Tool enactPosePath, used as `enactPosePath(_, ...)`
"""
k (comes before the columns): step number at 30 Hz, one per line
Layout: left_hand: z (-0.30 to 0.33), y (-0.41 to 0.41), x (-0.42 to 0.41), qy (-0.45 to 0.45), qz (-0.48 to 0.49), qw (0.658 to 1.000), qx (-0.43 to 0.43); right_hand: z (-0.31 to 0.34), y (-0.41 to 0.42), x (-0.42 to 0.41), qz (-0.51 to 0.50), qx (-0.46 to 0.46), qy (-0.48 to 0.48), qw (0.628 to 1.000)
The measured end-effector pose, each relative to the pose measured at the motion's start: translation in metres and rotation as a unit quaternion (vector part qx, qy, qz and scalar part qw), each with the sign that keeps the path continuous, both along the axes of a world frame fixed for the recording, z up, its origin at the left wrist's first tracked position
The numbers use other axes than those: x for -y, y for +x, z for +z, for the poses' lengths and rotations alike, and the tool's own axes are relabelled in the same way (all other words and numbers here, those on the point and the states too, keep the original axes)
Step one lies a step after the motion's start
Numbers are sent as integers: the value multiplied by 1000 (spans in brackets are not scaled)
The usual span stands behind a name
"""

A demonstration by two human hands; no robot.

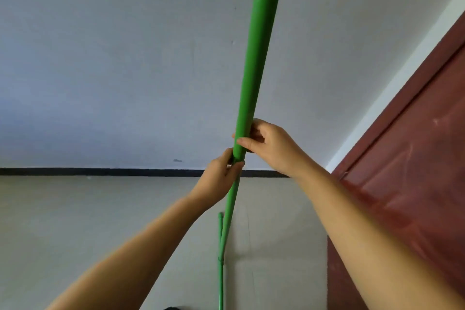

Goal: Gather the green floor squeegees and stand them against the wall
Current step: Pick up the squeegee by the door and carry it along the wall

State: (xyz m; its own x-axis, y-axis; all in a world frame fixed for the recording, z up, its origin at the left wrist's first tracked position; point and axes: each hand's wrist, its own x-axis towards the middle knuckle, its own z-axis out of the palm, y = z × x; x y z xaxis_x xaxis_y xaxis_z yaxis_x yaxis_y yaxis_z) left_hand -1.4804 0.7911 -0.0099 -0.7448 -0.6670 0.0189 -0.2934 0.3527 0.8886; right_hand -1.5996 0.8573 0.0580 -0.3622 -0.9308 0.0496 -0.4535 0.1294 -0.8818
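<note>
Green, long round squeegee pole [254, 70] gripped upright before pale grey wall [100, 58], left hand [221, 178] clenched below, right hand [269, 146] clenched above, probably steadying for leaning. Second thin green handle [221, 259] at six o'clock, seemingly already against wall.

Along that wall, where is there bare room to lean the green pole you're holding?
Free: the pale wall left of the thin green handle already leaning there, below the black stripe. Tighter: the strip between that handle and the dark red door, where both hands grip the thick green pole.
</note>
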Motion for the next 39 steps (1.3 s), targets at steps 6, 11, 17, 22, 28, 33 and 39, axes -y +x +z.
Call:
enactPosePath(6, 4, -37, -19, 7, 153, 988, -9, 4, -42, 16, 103, -9, -13, 995)
enactPosePath(11, 8, -66, -11, 10, 218, 976, -1, 2, -72, 37, 145, -7, -35, 989)
enactPosePath(17, 6, -104, 20, -2, 251, 968, 3, 1, -116, 80, 198, -11, -44, 979)
enactPosePath(22, 8, -147, 64, 2, 277, 961, 7, 6, -160, 132, 230, -20, -37, 972)
enactPosePath(28, 10, -198, 109, 16, 313, 949, 16, 15, -210, 185, 288, -45, -33, 956)
enactPosePath(33, 7, -236, 137, 13, 361, 932, 26, 18, -250, 228, 365, -72, -39, 927)
enactPosePath(39, 11, -270, 143, -5, 451, 891, 47, 26, -274, 266, 509, -117, -82, 849)
